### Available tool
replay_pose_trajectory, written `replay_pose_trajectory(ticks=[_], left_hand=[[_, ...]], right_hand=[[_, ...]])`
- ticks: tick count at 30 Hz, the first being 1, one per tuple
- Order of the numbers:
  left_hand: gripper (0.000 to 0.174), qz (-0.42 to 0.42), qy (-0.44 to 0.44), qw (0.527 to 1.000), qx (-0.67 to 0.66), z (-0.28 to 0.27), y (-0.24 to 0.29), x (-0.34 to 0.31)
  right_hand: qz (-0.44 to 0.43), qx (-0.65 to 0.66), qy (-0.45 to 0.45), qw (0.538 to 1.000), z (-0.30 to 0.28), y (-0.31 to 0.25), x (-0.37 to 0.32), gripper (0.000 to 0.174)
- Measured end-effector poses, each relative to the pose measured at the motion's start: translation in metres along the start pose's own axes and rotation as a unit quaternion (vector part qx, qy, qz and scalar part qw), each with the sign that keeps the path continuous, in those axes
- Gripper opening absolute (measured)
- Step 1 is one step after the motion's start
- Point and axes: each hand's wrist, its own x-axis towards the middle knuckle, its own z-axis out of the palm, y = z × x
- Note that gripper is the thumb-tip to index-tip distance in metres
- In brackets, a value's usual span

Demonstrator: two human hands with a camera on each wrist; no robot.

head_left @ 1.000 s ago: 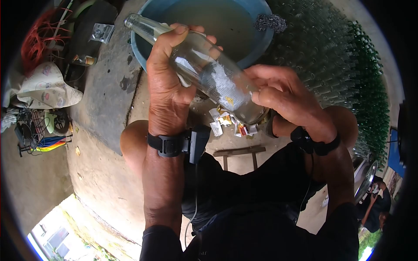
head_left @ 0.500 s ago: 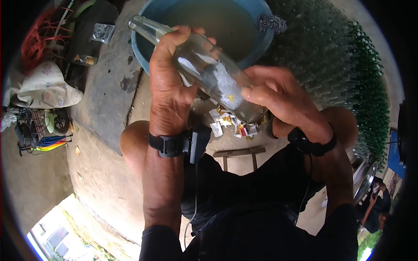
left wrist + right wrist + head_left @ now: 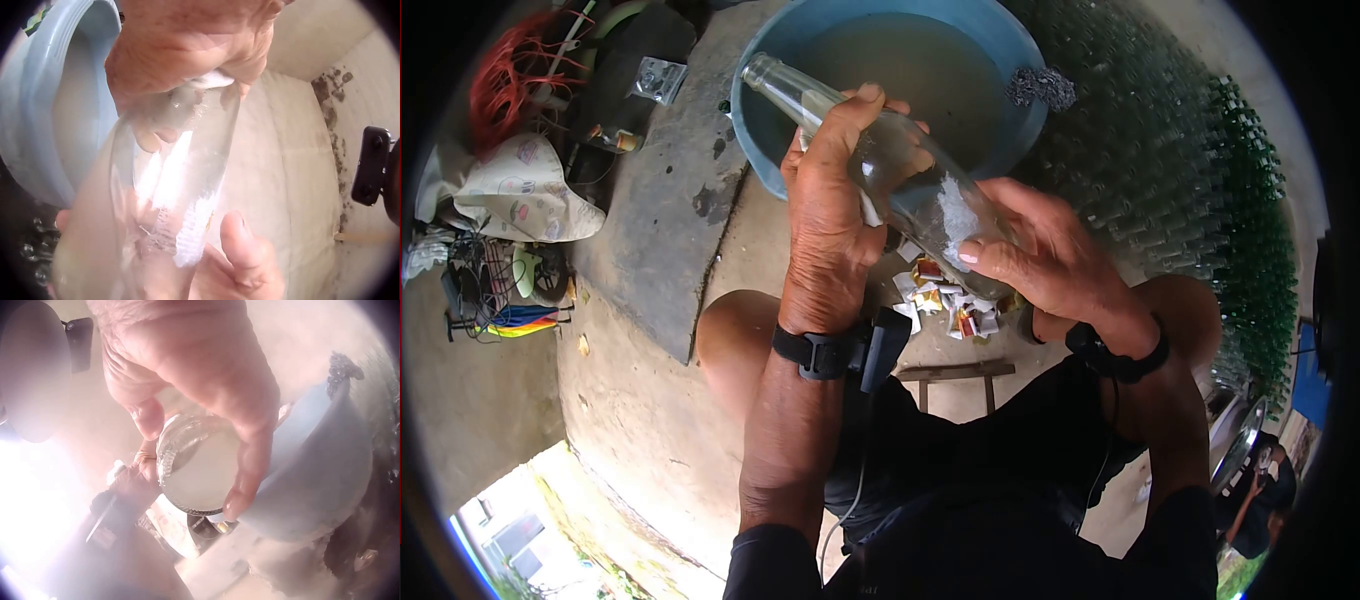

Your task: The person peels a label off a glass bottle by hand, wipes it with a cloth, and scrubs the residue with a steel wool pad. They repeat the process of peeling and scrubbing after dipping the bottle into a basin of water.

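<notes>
A clear glass bottle [image 3: 905,165] is held slanted in front of the body, its neck toward the upper left. The left hand [image 3: 830,200] grips it round the shoulder, with something white between palm and glass. At the base end, the right hand [image 3: 1050,250] holds the bottle between thumb and fingers. A torn whitish label remnant [image 3: 958,215] sticks to the lower side, near the right thumb. In the right wrist view the round bottle base [image 3: 203,469] faces the camera, with thumb and fingers on either side.
A blue basin [image 3: 750,140] of cloudy water stands beyond the hands, a dark scourer [image 3: 1042,88] on its rim. Many clear bottles [image 3: 1120,130] and green bottles [image 3: 1255,220] stand at the right. Label scraps [image 3: 965,320] lie on the ground near a small wooden stool [image 3: 955,371].
The right thumb has moved up along the bottle onto the label remnant's edge. Hands and bottle appear shifted slightly right and down in the head view, as has the whole scene.
</notes>
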Motion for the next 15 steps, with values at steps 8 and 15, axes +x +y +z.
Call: replay_pose_trajectory(ticks=[8, 15], left_hand=[[0.039, 0.037, -0.057, 0.998, 0.005, 0.0, 0.005, -0.007], [0.057, 0.038, -0.096, 0.994, -0.016, 0.002, 0.0, -0.009]], right_hand=[[-0.01, 0.061, -0.006, 0.998, 0.002, -0.005, 0.0, 0.056], [0.038, 0.157, -0.007, 0.987, 0.005, -0.015, 0.012, 0.054]])
